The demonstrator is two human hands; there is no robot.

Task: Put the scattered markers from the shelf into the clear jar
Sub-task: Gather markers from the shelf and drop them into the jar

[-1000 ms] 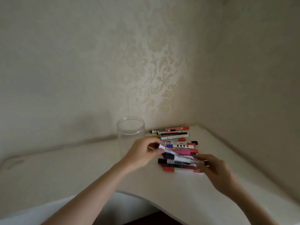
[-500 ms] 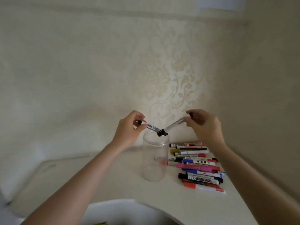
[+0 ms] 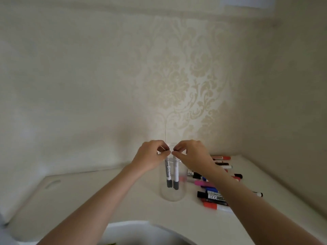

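Observation:
A clear jar [image 3: 174, 196] stands upright on the pale shelf [image 3: 106, 195]. My left hand [image 3: 150, 156] and my right hand [image 3: 192, 156] meet over its mouth. Each pinches the top end of a black-capped white marker. The left marker [image 3: 167, 171] and the right marker [image 3: 176, 172] hang side by side inside the jar, caps down, their tips above the jar's bottom. Several loose markers [image 3: 212, 197] in red, black, blue and pink lie in a pile just right of the jar, partly hidden by my right forearm.
The shelf sits in a corner, with patterned wallpaper [image 3: 185, 85] behind it and a plain wall [image 3: 292, 138] on the right. Its curved front edge [image 3: 141, 221] runs below my arms. A small oval recess [image 3: 53, 183] marks the shelf's left part.
Both hands lifted one marker each from the pile, brought them over the jar, turned them upright and lowered them inside. The camera view tilted up.

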